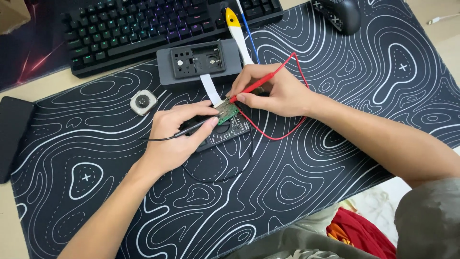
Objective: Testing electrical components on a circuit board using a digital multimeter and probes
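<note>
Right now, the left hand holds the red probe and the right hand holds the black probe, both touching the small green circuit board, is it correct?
Not quite: the colours are swapped. In the head view, the left hand holds the black probe and the right hand holds the red probe. Both tips do meet the small green circuit board.
</note>
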